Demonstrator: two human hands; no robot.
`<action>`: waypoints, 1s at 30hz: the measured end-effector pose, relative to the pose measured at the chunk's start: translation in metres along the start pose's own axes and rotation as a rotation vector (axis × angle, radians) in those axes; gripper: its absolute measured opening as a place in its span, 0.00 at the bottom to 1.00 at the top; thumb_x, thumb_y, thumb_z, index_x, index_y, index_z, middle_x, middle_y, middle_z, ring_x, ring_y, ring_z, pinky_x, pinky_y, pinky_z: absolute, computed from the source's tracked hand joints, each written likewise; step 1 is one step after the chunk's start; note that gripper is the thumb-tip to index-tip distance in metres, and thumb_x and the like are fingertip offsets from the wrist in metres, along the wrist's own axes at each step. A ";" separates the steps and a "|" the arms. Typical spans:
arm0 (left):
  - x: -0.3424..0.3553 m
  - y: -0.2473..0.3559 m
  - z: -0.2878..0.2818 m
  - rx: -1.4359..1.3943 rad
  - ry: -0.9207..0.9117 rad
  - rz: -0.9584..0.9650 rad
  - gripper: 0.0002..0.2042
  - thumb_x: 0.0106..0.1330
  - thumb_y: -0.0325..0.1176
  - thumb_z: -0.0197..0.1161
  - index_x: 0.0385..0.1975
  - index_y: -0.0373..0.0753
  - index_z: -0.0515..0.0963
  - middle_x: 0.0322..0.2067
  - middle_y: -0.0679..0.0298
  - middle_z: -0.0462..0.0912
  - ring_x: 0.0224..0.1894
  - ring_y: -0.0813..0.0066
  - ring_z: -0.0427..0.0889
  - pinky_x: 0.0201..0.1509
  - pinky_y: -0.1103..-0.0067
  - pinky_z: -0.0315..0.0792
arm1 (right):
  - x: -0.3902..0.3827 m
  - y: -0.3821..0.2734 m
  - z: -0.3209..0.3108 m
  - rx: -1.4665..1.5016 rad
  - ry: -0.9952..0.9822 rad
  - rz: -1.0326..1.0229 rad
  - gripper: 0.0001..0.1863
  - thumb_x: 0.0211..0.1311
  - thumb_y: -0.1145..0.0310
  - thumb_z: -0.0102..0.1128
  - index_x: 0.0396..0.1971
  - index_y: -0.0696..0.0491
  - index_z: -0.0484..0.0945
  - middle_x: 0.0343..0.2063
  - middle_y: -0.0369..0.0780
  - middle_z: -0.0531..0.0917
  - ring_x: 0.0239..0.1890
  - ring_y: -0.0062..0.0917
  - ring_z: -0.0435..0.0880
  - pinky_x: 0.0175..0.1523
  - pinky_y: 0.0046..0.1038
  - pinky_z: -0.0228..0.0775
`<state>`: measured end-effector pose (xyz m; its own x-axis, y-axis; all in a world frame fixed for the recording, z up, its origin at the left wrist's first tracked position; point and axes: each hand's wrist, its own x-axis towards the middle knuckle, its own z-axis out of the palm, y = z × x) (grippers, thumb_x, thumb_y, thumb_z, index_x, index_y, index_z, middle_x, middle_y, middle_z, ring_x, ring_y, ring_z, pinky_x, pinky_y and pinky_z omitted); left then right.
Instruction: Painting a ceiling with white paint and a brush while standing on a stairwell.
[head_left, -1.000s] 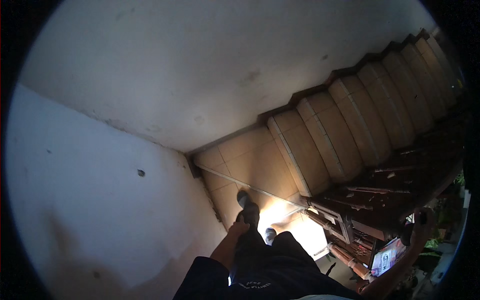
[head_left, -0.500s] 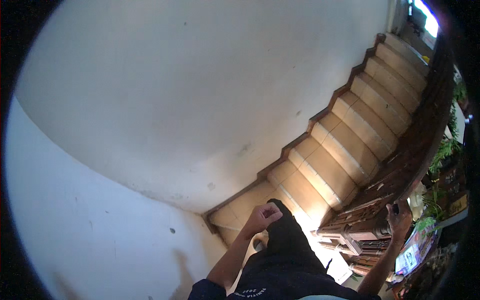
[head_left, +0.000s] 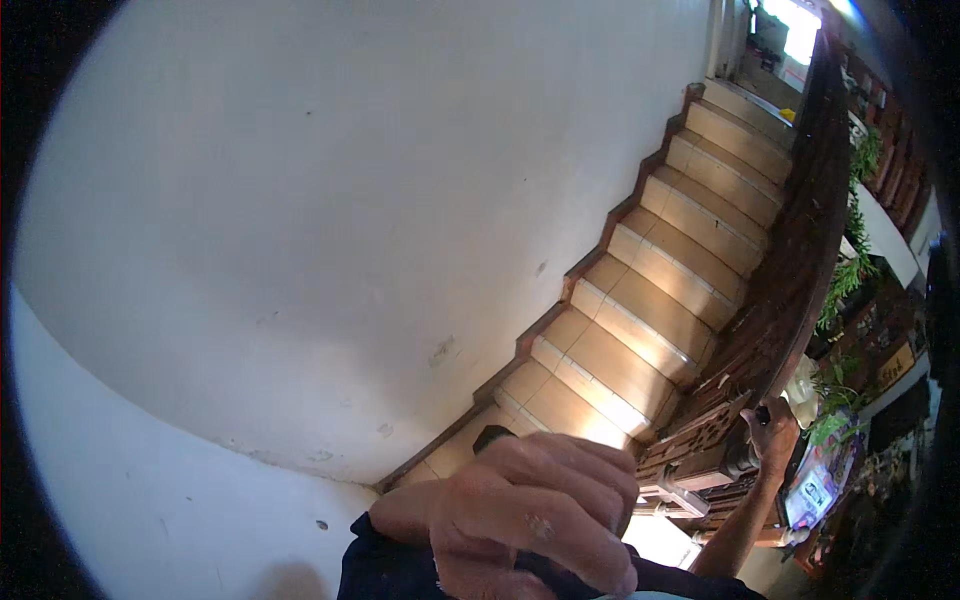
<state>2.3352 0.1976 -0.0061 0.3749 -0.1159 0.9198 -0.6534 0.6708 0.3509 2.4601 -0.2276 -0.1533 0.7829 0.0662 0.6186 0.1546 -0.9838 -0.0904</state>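
Observation:
My left hand [head_left: 535, 510] is raised close to the view in the lower middle. Its fingers are bent into a loose fist; the palm side is hidden, and I see no object in it. At the lower right, my right hand [head_left: 773, 435] is closed at the lower end of the dark carved wooden handrail [head_left: 795, 350], fingers and thumb curled around it. A small dark patch shows between finger and thumb, too small to identify. Below the left hand, part of my dark clothing [head_left: 385, 565] is visible.
Tiled stairs [head_left: 610, 330] with pale edges climb to the upper right, toward a bright opening [head_left: 795, 30]. A white wall [head_left: 330, 220] borders them on the left. Beyond the railing are green plants [head_left: 850, 275], a pale plastic bag [head_left: 802, 390] and a colourful package [head_left: 815, 490].
My left hand has come up from over my leg to close before the view, now covering my lap. The stairs have shifted left in view; my right hand keeps its place at the railing.

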 end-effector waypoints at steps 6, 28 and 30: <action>-0.003 -0.029 0.002 -0.069 0.013 0.142 0.12 0.73 0.37 0.56 0.38 0.32 0.75 0.17 0.63 0.75 0.14 0.75 0.71 0.17 0.75 0.64 | 0.007 -0.001 0.004 0.006 0.020 0.069 0.21 0.38 0.64 0.80 0.32 0.56 0.79 0.29 0.45 0.82 0.32 0.43 0.82 0.37 0.38 0.73; 0.022 -0.039 0.045 0.301 0.065 0.244 0.18 0.74 0.38 0.53 0.61 0.47 0.65 0.22 0.57 0.78 0.13 0.71 0.72 0.17 0.75 0.66 | 0.023 0.052 -0.006 -0.031 0.117 0.006 0.23 0.42 0.53 0.76 0.29 0.56 0.80 0.27 0.44 0.81 0.32 0.43 0.82 0.35 0.39 0.73; 0.011 -0.037 0.038 0.321 0.045 0.248 0.23 0.74 0.41 0.48 0.69 0.58 0.60 0.25 0.54 0.80 0.13 0.69 0.73 0.18 0.74 0.69 | 0.022 0.050 -0.014 0.018 0.079 0.045 0.23 0.42 0.53 0.76 0.30 0.55 0.81 0.28 0.44 0.82 0.33 0.44 0.83 0.36 0.39 0.74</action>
<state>2.3383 0.1435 -0.0021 0.2044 0.0577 0.9772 -0.8970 0.4108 0.1633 2.4765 -0.2777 -0.1336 0.7391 0.0080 0.6735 0.1319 -0.9823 -0.1331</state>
